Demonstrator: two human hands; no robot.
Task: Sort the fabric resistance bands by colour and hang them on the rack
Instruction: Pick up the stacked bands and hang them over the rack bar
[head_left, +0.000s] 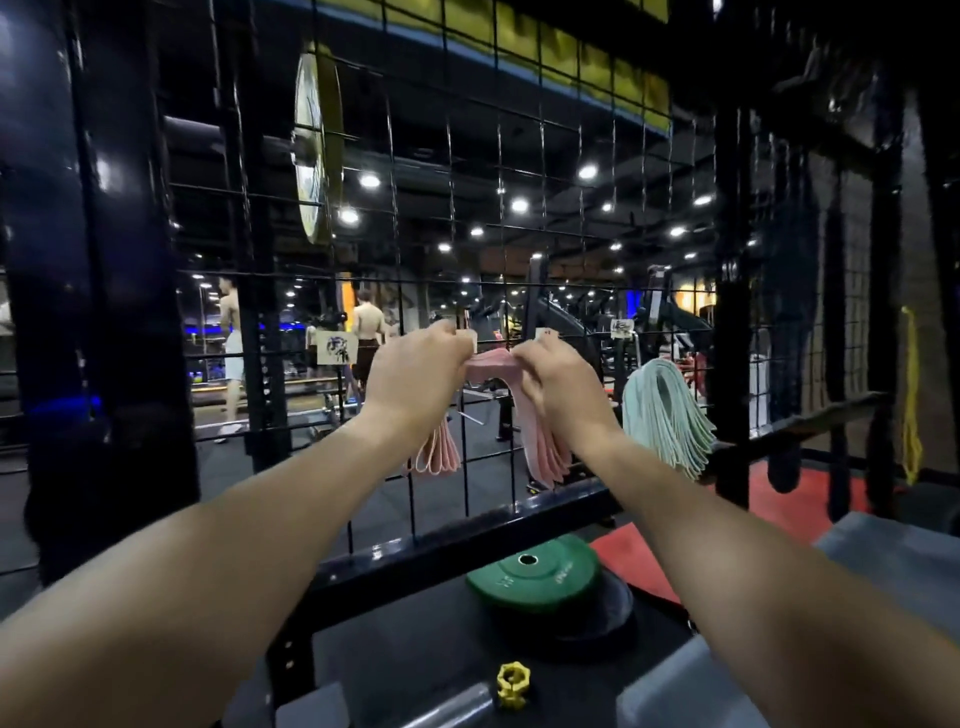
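I've got my left hand (415, 371) and right hand (558, 387) pinching the pink bands (491, 364) draped over a hook on the wire rack (467, 208), spreading them flat beside the mint bands (667, 410), colours kept separate.

— How many bundles of fabric bands hang on the black wire grid rack (519, 249)?
— Two: one bundle of pink fabric resistance bands (488, 364) and one bundle of pale mint-green fabric resistance bands (667, 410). The single bands in each are too tightly stacked to count.
— Hands?
— Two, a left hand (415, 369) and a right hand (558, 384).
— Below?
— One round green weight plate (535, 577) on one black plate (615, 608), and one small yellow plastic collar (513, 685).
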